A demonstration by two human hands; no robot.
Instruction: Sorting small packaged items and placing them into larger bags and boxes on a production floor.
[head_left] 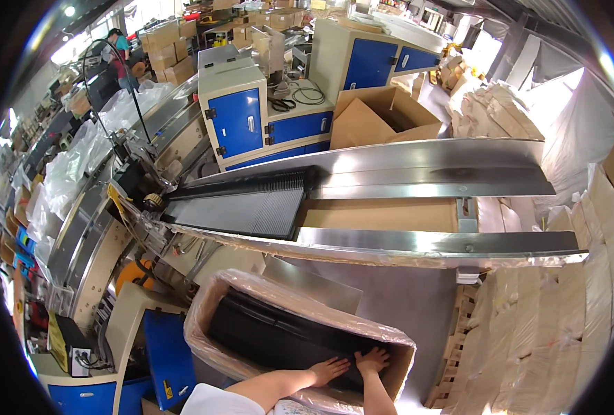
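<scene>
A long cardboard carton lined with clear plastic stands in front of me. Inside lies a stack of long black sheets, their exact kind unclear. My left hand rests flat on the black stack near its right end, fingers spread. Just to the right, my right hand also presses on the stack with its fingers apart, close to the carton's end wall. Beyond the carton, more black ribbed sheets lie overlapped in a metal trough.
A machine head with cables joins the trough's left end. Blue-and-cream cabinets and an open cardboard box stand behind it. Wrapped cartons are stacked on a pallet at right. Another person is far off at upper left.
</scene>
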